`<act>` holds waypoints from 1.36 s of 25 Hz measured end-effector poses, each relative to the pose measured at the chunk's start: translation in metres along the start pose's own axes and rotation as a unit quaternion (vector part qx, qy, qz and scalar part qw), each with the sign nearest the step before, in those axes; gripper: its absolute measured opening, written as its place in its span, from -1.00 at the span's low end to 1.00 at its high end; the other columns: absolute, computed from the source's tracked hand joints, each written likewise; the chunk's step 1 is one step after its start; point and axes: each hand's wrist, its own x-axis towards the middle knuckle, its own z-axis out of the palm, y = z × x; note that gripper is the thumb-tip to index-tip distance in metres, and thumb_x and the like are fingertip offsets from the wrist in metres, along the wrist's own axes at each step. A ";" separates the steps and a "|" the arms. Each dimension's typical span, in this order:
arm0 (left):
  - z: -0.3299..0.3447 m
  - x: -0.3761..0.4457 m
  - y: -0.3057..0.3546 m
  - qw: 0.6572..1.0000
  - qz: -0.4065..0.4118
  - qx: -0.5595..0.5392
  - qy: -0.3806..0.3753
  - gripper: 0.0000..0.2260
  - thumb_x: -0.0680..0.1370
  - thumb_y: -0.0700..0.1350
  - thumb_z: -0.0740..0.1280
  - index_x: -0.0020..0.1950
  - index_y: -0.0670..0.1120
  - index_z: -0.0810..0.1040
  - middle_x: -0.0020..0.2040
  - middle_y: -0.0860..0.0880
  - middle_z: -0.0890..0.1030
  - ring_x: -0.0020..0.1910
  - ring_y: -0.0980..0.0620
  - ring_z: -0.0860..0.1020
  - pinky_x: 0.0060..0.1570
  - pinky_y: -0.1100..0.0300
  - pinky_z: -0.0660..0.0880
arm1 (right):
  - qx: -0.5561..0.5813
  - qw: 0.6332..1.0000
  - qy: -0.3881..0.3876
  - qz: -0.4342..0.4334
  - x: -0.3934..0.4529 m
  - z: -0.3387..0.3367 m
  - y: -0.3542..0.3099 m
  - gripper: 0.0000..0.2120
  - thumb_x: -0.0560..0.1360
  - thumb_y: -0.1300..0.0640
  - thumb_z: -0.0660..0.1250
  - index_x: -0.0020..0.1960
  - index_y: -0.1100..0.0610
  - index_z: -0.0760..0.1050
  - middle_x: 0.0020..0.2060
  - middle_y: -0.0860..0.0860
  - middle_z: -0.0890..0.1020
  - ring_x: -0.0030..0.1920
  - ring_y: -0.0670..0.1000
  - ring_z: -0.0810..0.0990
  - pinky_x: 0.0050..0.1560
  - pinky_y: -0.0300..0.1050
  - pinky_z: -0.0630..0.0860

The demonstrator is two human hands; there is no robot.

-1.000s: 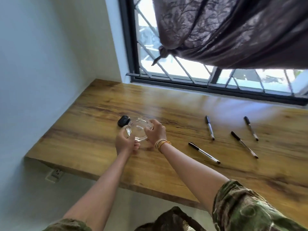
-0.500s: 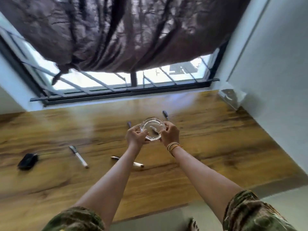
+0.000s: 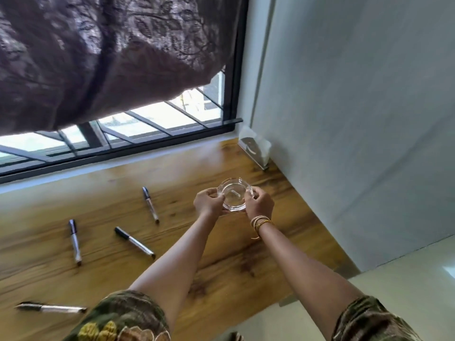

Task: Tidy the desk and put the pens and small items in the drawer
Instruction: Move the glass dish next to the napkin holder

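Observation:
A clear glass ashtray is held between my left hand and my right hand, low over the right part of the wooden desk. Each hand grips one side of its rim. Several black-and-silver pens lie loose on the desk to the left: one nearest the ashtray, one in the middle, one further left, and one by the front edge. No drawer is in view.
A clear napkin holder stands in the desk's far right corner against the grey wall. The window with bars and a dark curtain runs along the back. The desk's right end meets the wall; floor shows beyond the front edge.
Both hands have carried the glass ashtray from the desk's left end, beside a small black item, rightward past the pens to the right end. That black item is now out of view.

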 end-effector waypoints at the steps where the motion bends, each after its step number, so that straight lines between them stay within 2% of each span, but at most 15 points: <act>1: 0.016 0.005 0.000 1.000 -0.004 0.009 -0.007 -0.77 0.38 -0.20 0.52 0.00 -0.16 0.63 -0.11 -0.14 0.67 -0.33 -0.13 0.67 -0.38 -0.08 0.64 | 0.005 1.000 0.008 0.009 0.010 -0.008 0.007 -0.80 0.41 0.10 0.32 -0.06 0.14 0.67 -0.16 0.14 0.73 -0.13 0.21 0.67 -0.04 0.05 0.58; 3: 0.043 0.017 -0.005 0.999 -0.003 0.033 -0.017 -0.81 0.30 -0.13 0.55 -0.12 -0.04 0.65 -0.16 -0.09 0.70 -0.27 -0.12 0.69 -0.21 -0.10 0.65 | 0.013 0.999 0.034 0.018 0.029 -0.017 0.023 -0.73 0.35 0.02 0.26 -0.12 0.13 0.66 -0.21 0.14 0.72 -0.24 0.24 0.67 -0.16 0.16 0.62; 5: 0.068 0.027 -0.007 0.998 0.000 0.051 -0.023 -0.82 0.30 -0.14 0.53 -0.13 -0.04 0.67 -0.18 -0.05 0.70 -0.25 -0.10 0.69 -0.16 -0.08 0.64 | 0.005 0.998 0.054 0.026 0.047 -0.023 0.040 -0.68 0.31 -0.01 0.22 -0.14 0.13 0.65 -0.24 0.12 0.72 -0.31 0.24 0.67 -0.25 0.18 0.62; 9: 0.101 0.021 0.013 0.997 0.000 0.065 -0.037 -0.83 0.41 -0.21 0.48 -0.01 -0.07 0.67 -0.17 -0.04 0.67 -0.31 -0.12 0.68 -0.36 -0.06 0.64 | -0.023 0.997 0.063 0.030 0.080 -0.035 0.055 -0.68 0.29 -0.03 0.22 -0.17 0.12 0.67 -0.32 0.09 0.71 -0.37 0.19 0.66 -0.30 0.09 0.61; 13: 0.121 0.028 0.020 0.997 0.004 0.070 -0.039 -0.81 0.43 -0.20 0.47 0.03 -0.07 0.66 -0.17 -0.01 0.67 -0.41 -0.05 0.64 -0.33 -0.06 0.65 | -0.038 0.996 0.081 0.016 0.102 -0.038 0.065 -0.72 0.29 0.02 0.20 -0.30 0.19 0.59 -0.43 0.13 0.65 -0.47 0.17 0.58 -0.45 0.08 0.55; 17: 0.129 0.035 0.020 0.995 0.000 0.088 -0.045 -0.81 0.44 -0.18 0.47 0.04 -0.08 0.67 -0.12 -0.02 0.67 -0.42 -0.02 0.64 -0.35 -0.01 0.65 | -0.032 0.995 0.096 0.011 0.103 -0.040 0.065 -0.83 0.33 0.15 0.30 -0.34 0.24 0.57 -0.43 0.15 0.65 -0.47 0.14 0.52 -0.46 -0.02 0.50; 21: 0.130 0.035 0.018 0.992 0.024 0.115 -0.042 -0.79 0.45 -0.18 0.44 0.08 -0.06 0.67 -0.20 0.00 0.67 -0.39 -0.07 0.67 -0.38 0.03 0.64 | -0.010 0.992 0.126 -0.001 0.102 -0.041 0.061 -0.85 0.35 0.26 0.32 -0.39 0.27 0.52 -0.46 0.23 0.59 -0.49 0.07 0.33 -0.45 -0.14 0.26; 24: 0.130 0.033 0.020 0.990 0.023 0.131 -0.038 -0.76 0.44 -0.15 0.45 0.10 -0.04 0.65 -0.16 -0.02 0.68 -0.39 -0.01 0.67 -0.49 0.13 0.60 | -0.023 0.989 0.146 -0.011 0.101 -0.037 0.060 -0.85 0.35 0.30 0.32 -0.38 0.29 0.55 -0.45 0.24 0.60 -0.49 0.10 0.35 -0.42 -0.19 0.22; 26: 0.126 0.032 0.017 0.990 0.019 0.130 -0.044 -0.71 0.44 -0.12 0.48 0.15 -0.04 0.63 -0.09 -0.04 0.68 -0.34 0.00 0.68 -0.47 0.14 0.60 | -0.042 0.989 0.140 0.007 0.101 -0.034 0.063 -0.85 0.38 0.27 0.30 -0.29 0.30 0.61 -0.39 0.23 0.64 -0.43 0.16 0.48 -0.39 -0.19 0.27; 29: 0.115 0.027 0.008 0.987 0.048 0.129 -0.077 -0.59 0.44 -0.09 0.49 0.28 -0.07 0.55 -0.06 -0.01 0.67 -0.23 0.03 0.69 -0.34 0.14 0.63 | -0.050 0.988 0.144 0.019 0.098 -0.033 0.064 -0.82 0.44 0.22 0.33 -0.19 0.31 0.65 -0.27 0.24 0.68 -0.26 0.23 0.59 -0.30 -0.19 0.30; 31: 0.103 0.022 0.000 0.973 0.103 0.177 -0.103 -0.54 0.43 -0.06 0.50 0.31 -0.06 0.53 -0.02 0.03 0.68 -0.14 0.10 0.67 -0.08 0.14 0.63 | -0.026 0.986 0.165 0.025 0.090 -0.034 0.060 -0.82 0.46 0.22 0.32 -0.13 0.34 0.63 -0.19 0.26 0.66 -0.13 0.24 0.59 -0.21 -0.12 0.36; 34: 0.079 0.008 -0.012 0.929 0.174 0.287 -0.153 -0.53 0.43 -0.11 0.48 0.33 -0.05 0.52 0.24 -0.03 0.60 0.11 0.07 0.61 0.20 0.14 0.52 | 0.003 0.979 0.195 0.062 0.071 -0.032 0.052 -0.80 0.47 0.23 0.28 -0.03 0.35 0.58 -0.03 0.27 0.61 0.06 0.25 0.53 0.00 0.00 0.43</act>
